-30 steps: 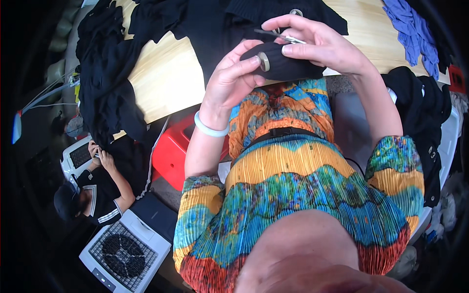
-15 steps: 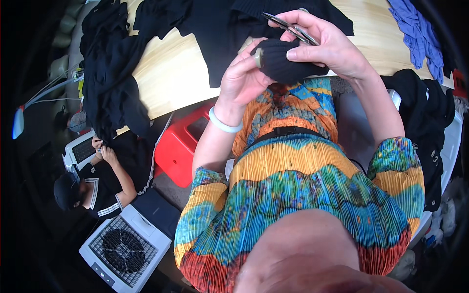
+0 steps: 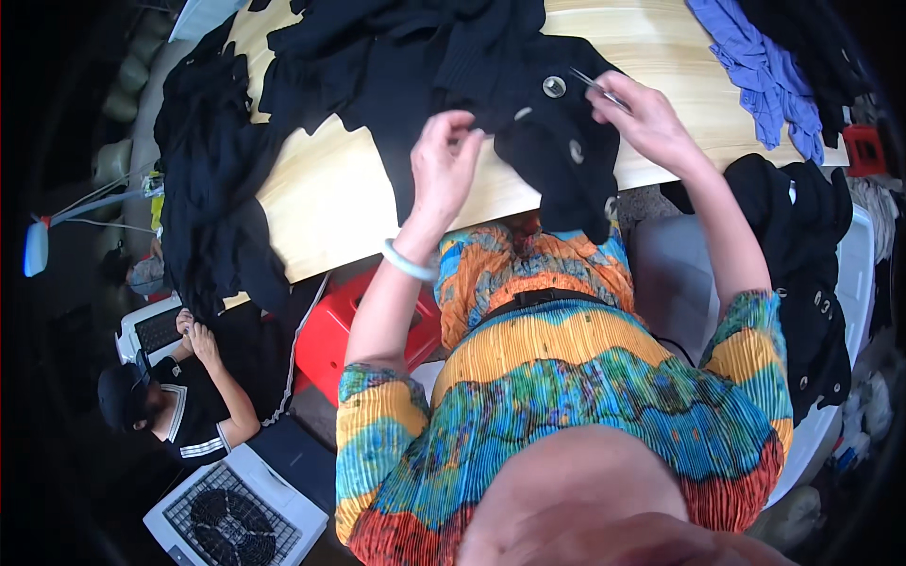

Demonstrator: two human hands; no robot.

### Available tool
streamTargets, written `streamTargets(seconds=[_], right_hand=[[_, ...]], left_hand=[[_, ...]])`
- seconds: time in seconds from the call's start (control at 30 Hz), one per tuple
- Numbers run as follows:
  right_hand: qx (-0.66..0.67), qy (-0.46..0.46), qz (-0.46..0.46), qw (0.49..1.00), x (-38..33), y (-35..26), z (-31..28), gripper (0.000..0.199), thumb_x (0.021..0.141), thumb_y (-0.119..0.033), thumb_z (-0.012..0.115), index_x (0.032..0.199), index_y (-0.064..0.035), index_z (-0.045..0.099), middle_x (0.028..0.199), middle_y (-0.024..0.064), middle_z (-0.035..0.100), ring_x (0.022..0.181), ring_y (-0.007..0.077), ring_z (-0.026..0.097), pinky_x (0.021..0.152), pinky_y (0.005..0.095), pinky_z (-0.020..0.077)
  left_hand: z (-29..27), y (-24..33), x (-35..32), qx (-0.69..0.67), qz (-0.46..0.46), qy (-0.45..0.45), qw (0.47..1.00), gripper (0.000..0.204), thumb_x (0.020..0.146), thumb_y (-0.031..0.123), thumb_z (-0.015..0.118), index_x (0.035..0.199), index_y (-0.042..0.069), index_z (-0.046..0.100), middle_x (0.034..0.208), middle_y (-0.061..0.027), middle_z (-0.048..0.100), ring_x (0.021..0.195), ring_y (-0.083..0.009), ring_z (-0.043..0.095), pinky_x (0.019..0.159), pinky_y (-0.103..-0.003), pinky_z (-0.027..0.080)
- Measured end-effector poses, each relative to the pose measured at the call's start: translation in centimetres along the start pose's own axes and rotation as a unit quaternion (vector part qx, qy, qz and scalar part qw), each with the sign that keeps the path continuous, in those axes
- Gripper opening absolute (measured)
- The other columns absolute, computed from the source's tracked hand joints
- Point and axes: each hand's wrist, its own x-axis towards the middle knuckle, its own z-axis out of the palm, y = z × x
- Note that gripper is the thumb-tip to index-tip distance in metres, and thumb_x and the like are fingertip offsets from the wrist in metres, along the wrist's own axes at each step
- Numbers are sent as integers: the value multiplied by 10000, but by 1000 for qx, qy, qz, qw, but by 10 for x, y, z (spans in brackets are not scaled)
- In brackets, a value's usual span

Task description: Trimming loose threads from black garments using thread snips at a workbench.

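My right hand (image 3: 637, 118) grips a pair of small thread snips (image 3: 604, 87), their thin points toward the left. Below it a black knit garment (image 3: 547, 156) with several pale buttons lies across the table's near edge and droops toward my lap. My left hand (image 3: 445, 160) is raised to the left of that garment, apart from it. Its fingers are bent, with a gap between thumb and forefinger, slightly blurred, and I see nothing in them. A small round metallic object (image 3: 554, 87) rests on black cloth beside the snips.
Black knitwear (image 3: 396, 66) spreads over the wooden table (image 3: 311, 198). Purple cloth (image 3: 769, 75) lies at the far right. A white bin (image 3: 861, 255) with black garments stands at my right, a red stool (image 3: 330, 344) at my left. Another person (image 3: 203, 396) sits beyond it, near a fan unit (image 3: 236, 524).
My left hand has let go of the bunched black knit and moved away left. The garment has dropped open over the table edge. My right hand, still with the snips, is off the cloth.
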Motion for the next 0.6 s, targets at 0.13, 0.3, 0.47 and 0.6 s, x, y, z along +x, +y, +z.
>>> streamTargets(seconds=[0.13,0.3,0.47,0.6], right_hand=[[-105,130,-102,981,34,5,28,357,748,-332,586,961,-52,522,836,107,593,819,285,571,704,350,445],[-216,6,-75,974,35,29,50,533,638,-258,681,1085,-54,476,962,168,543,862,320,558,746,373,448],[-30,48,-4,998,31,26,6,337,653,-191,666,935,-53,544,759,115,577,721,204,554,676,280,432],[24,98,-66,993,22,-19,-36,230,665,-66,612,881,-22,546,793,80,576,721,143,545,673,231,425]], left_hand=[[11,15,28,39,115,29,992,153,735,7,586,884,-4,555,888,-117,549,695,-196,586,572,-256,483],[15,10,37,34,123,22,992,164,739,18,580,898,-7,550,908,-125,547,708,-219,585,581,-268,482],[1,-6,50,156,84,-8,984,249,732,110,609,949,9,536,965,-146,531,865,-297,545,760,-344,445],[3,16,61,201,156,11,967,344,712,117,632,1014,14,505,1060,-157,480,979,-313,482,819,-358,418]])
